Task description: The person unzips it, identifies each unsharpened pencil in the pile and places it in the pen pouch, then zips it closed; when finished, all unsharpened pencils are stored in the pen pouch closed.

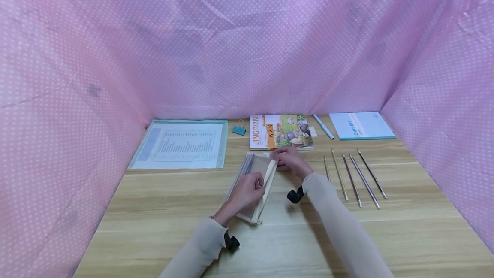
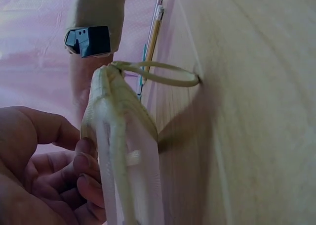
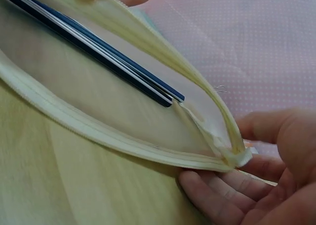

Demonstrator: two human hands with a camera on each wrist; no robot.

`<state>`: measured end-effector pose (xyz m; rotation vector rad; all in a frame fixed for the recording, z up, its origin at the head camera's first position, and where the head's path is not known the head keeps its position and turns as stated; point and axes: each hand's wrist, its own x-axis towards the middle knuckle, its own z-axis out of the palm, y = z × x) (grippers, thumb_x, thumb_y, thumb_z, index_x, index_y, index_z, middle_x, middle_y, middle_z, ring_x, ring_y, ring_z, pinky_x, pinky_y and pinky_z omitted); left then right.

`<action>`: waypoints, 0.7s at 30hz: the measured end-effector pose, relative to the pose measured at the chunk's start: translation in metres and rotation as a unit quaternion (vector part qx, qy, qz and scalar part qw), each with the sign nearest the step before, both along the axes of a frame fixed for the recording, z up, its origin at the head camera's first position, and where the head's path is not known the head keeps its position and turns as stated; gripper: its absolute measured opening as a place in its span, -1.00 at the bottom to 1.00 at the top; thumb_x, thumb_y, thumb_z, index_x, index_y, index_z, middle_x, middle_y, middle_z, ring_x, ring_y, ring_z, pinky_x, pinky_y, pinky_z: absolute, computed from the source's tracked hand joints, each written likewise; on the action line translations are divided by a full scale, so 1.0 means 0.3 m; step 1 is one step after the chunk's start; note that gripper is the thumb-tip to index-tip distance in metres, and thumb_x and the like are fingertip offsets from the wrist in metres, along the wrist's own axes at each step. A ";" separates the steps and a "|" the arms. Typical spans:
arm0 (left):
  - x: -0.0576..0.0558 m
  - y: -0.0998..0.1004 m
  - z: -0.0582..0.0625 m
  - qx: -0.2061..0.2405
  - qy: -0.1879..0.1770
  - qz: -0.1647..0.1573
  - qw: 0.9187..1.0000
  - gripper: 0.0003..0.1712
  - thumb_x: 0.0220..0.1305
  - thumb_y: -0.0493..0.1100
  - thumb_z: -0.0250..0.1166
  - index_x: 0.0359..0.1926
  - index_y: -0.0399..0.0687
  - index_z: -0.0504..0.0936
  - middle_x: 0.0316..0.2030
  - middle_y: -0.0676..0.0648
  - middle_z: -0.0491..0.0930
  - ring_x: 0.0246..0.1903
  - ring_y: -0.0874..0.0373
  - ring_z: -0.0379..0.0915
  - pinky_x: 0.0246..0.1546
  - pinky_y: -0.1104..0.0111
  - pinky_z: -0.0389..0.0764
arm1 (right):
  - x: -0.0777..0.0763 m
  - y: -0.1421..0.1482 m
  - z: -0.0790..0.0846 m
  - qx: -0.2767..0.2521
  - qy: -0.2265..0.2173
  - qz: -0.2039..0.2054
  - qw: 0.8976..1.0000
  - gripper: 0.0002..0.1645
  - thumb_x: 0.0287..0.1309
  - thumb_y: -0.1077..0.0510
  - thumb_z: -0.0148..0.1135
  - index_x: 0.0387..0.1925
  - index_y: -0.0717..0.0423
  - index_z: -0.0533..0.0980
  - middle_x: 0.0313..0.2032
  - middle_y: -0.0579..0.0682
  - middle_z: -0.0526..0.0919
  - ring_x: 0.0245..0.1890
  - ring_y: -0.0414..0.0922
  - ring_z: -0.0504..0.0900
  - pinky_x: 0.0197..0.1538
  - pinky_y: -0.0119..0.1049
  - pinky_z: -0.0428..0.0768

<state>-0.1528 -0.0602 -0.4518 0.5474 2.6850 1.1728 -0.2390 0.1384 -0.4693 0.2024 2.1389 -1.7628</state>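
Observation:
A see-through mesh pencil pouch with a cream zipper edge lies in the middle of the table. Its mouth gapes in the right wrist view, where dark blue striped pencils lie inside. My left hand pinches the pouch's near side edge between thumb and fingers. At the far end, my right hand holds the zipper's corner, fingers beneath it. A cord loop sticks out from the pouch's near end in the left wrist view.
Several pencils lie side by side to the right. Along the back are a printed sheet in a folder, a teal binder clip, a colourful book, a light blue pen and a pale blue notebook. Pink dotted cloth surrounds the table.

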 end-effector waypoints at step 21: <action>0.191 -0.154 0.066 -0.091 -0.052 -0.044 0.993 -0.76 0.17 -0.25 0.31 -0.13 -0.25 0.66 -0.60 0.04 0.55 -0.71 0.32 0.33 -0.74 0.50 0.34 | -0.006 -0.030 -0.036 0.035 0.004 -0.081 0.996 -0.67 0.08 0.40 0.34 -0.06 0.37 0.63 -0.05 0.20 0.67 -0.41 -0.22 0.64 -0.32 -0.35 0.70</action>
